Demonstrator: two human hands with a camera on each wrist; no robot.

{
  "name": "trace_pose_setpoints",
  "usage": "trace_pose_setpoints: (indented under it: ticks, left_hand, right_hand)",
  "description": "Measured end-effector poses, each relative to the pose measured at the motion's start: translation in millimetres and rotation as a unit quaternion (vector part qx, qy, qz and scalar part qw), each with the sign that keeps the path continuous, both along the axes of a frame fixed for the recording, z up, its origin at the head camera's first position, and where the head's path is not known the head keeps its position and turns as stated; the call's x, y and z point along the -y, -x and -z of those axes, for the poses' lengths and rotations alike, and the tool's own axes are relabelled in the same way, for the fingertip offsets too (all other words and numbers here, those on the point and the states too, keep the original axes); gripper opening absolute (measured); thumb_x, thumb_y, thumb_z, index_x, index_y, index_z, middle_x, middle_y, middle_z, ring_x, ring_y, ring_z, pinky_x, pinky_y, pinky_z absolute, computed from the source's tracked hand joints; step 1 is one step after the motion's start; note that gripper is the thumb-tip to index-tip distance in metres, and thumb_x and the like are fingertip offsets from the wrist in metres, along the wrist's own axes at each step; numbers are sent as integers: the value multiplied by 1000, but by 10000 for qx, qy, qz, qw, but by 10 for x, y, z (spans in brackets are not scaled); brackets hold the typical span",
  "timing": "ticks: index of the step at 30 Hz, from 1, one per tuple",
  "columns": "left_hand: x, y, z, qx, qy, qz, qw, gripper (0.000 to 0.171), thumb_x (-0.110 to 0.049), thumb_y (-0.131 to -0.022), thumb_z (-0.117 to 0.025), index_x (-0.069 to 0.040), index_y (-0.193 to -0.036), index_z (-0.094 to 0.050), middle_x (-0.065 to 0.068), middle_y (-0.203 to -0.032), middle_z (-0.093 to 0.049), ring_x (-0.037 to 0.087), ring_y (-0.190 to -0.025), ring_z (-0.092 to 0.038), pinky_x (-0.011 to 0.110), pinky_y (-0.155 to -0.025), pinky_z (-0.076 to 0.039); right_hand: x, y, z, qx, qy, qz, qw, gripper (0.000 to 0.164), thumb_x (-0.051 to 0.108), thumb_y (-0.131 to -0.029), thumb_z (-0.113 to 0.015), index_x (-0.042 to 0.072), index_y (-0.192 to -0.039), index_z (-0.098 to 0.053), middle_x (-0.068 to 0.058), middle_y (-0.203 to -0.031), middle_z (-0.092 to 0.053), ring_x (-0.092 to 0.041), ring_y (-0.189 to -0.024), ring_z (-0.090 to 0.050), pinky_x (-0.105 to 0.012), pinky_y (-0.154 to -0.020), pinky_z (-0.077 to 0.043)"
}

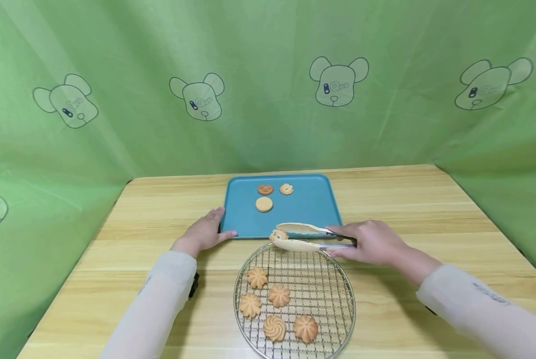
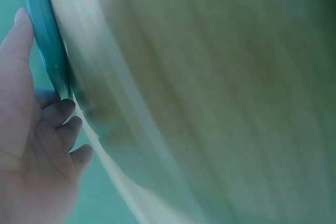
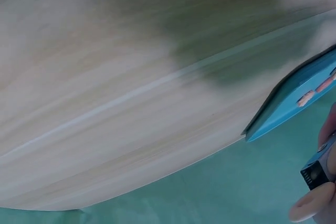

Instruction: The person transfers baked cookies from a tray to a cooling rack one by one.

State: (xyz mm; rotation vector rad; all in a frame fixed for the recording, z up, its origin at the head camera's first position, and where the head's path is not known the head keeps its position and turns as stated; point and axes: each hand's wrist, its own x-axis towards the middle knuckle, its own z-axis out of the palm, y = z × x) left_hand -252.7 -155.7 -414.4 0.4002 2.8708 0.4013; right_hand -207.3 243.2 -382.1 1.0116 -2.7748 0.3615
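Note:
My right hand (image 1: 371,242) grips cream-tipped metal tongs (image 1: 303,237), whose tips pinch a small piped cookie (image 1: 277,235) just above the far rim of a round wire rack (image 1: 330,279). Several more piped cookies (image 1: 278,295) lie on the rack. Behind it sits a blue tray (image 1: 312,199) with three cookies (image 1: 264,204) in its far left part. At the tray's near left corner rests my left hand (image 1: 209,229), thumb along the front edge. The left wrist view shows this hand (image 2: 37,145) against the tray rim (image 2: 47,45). In the right wrist view the tongs' handle end (image 3: 317,174) and the tray corner (image 3: 294,103) show.
Everything stands on a light wooden table (image 1: 429,224) enclosed on three sides by a green curtain (image 1: 268,99). Bare wood lies to the left and right of the tray and the rack. Both wrist views are blurred.

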Motion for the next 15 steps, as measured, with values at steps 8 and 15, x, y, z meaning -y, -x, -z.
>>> trace_pose_setpoints:
  ticks: [8,15]
  left_hand:
    - [10,21,19,34,59,-17,10000,90,-55,-92,-51,3,-150,-14,19,-155,-17,33,-141,-16,44,-115,-17]
    - [12,17,24,32,31,-27,10000,90,-55,-92,-52,3,-150,-14,19,-154,-18,33,-142,-16,44,-115,-17]
  right_hand:
    - [-153,-78,-28,22,126,-335,9994,58,50,-77,-75,11,-120,-68,-5,-96,-72,6,-47,-34,-20,-47,-41]
    - [-258,-140,-57,95,149,-489,9986,56,49,-76,-76,12,-118,-70,6,-86,-69,6,-47,-27,-17,-45,-33]
